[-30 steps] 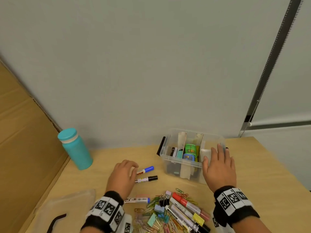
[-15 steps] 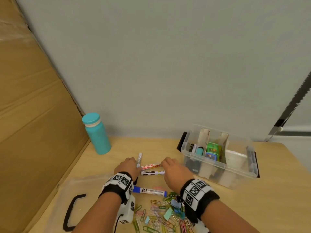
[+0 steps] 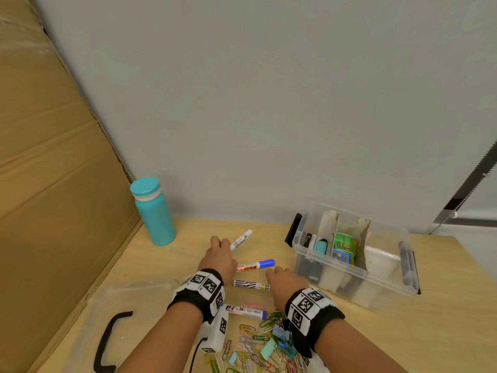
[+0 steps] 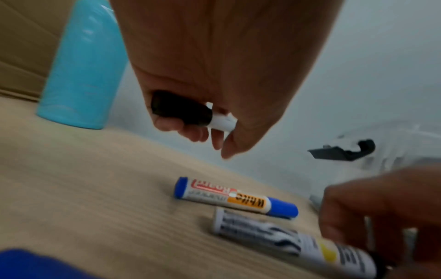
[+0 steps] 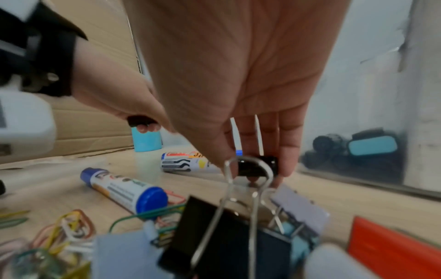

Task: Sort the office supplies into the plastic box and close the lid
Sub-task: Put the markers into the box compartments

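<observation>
A person's left hand (image 3: 219, 258) grips a black-capped marker (image 3: 240, 240) above the table (image 3: 443, 332); the right hand (image 3: 285, 281) apparently pinches the cap of a second marker (image 3: 251, 285) near the plastic box (image 3: 349, 265). Light, rigid, smooth barrels suit mid-body holds.

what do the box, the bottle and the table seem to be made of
Box: clear, slightly glossy plastic by the look, since its contents show through the walls.
Bottle: smooth matte teal shell with a soft sheen; coated metal or plastic, the look leaves it open.
Table: pale wood or wood-look laminate, with fine grain lines and a flat, dull finish.
</observation>
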Demonstrator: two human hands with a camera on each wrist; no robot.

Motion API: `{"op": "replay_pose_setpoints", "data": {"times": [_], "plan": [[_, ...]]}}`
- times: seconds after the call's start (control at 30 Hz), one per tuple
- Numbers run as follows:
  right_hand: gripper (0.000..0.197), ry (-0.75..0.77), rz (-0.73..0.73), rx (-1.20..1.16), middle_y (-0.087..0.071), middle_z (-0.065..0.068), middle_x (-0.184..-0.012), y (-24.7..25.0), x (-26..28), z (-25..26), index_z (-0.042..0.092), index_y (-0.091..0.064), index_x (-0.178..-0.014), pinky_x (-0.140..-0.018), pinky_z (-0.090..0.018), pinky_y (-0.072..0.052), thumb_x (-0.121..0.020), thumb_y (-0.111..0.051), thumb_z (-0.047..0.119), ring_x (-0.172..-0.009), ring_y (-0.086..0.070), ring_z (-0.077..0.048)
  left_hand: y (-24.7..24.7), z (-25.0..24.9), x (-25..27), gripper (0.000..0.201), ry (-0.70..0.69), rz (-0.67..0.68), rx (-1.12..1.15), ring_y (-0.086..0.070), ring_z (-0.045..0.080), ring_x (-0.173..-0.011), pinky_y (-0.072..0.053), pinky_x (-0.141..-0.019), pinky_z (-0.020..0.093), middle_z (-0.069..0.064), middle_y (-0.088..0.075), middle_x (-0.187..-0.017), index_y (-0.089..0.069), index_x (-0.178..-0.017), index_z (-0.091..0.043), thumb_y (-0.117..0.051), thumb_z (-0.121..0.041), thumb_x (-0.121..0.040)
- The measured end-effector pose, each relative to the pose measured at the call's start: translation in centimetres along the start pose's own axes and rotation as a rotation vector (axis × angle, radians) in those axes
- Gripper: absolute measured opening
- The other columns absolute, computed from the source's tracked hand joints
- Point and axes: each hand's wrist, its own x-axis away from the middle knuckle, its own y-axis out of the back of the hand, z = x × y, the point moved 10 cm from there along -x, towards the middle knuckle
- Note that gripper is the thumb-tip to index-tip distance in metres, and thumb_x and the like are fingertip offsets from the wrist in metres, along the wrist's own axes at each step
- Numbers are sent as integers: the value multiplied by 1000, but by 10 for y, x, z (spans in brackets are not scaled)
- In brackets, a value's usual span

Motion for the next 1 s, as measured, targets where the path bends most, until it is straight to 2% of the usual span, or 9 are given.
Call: {"op": "replay_pose_setpoints", "data": {"times": [0.1, 0.2, 0.33, 0.47, 0.57, 0.63, 0.8, 0.9, 1.0], "plan": [[39, -7, -11, -13, -50, -13, -124, 3, 11, -4, 10, -39, -129, -87, -39, -47, -92, -48, 9, -111, -55, -31, -22, -4, -3, 35, 15, 120, -130, -55, 27, -102, -47, -87, 36, 8, -38, -124, -45, -123, -13, -53, -20, -90], [25, 16, -67, -87, -52, -12, -119, 12, 22, -9, 11, -46, -120, -83, -39, -47, -96, -42, 18, -105, -58, -31, -35, 5, -5, 32, 56, 186, -189, -55, 27, -108, -48, -89, 37, 9, -44, -125, -49, -123, -13, -51, -19, -91], [25, 71, -189, -248, -56, -6, -116, 32, 40, -22, 16, -52, -119, -86, -36, -50, -97, -44, 26, -101, -58, -24, -38, 13, -3, 30, 71, 223, -150, -59, 25, -103, -50, -87, 35, 8, -56, -119, -54, -118, -15, -52, -24, -90], [19, 134, -366, -483, -60, 8, -101, 59, 71, -40, 24, -58, -111, -79, -20, -50, -93, -54, 22, -79, -57, -5, -28, 23, 10, 25, 93, 217, 7, -61, 24, -99, -47, -82, 30, 7, -62, -111, -56, -112, -13, -50, -28, -92], [20, 146, -510, -676, -58, 21, -98, 86, 98, -58, 28, -60, -111, -78, -9, -47, -94, -54, 20, -87, -56, 7, -14, 27, 26, 14, 58, 153, 171, -57, 21, -89, -41, -74, 26, 4, -60, -97, -55, -101, -14, -50, -25, -94], [21, 120, -648, -754, -55, 26, -99, 107, 113, -76, 29, -60, -110, -77, -7, -46, -94, -53, 17, -91, -54, 10, -6, 29, 38, 8, 36, 115, 272, -55, 19, -82, -38, -70, 26, 3, -59, -91, -53, -96, -15, -52, -23, -94], [21, -23, -1057, -843, -65, 8, -98, 146, 143, -129, 18, -64, -110, -75, -13, -49, -92, -55, 11, -90, -63, -4, 8, 34, 51, 12, 24, 59, 406, -55, 18, -79, -40, -66, 26, 4, -61, -89, -57, -101, -14, -51, -22, -95], [21, -144, -1059, -784, -66, -3, -99, 144, 132, -144, 12, -64, -112, -77, -17, -49, -93, -54, 9, -88, -62, -13, 13, 31, 53, 11, 23, 23, 427, -53, 16, -72, -38, -60, 25, 0, -58, -80, -56, -96, -13, -51, -23, -95], [21, -206, -953, -620, -67, -6, -99, 141, 107, -141, 10, -65, -109, -79, -25, -51, -93, -52, 11, -84, -61, -16, 18, 27, 54, 10, 28, -3, 467, -51, 14, -68, -37, -58, 23, -1, -56, -77, -56, -96, -14, -51, -23, -95]]}}
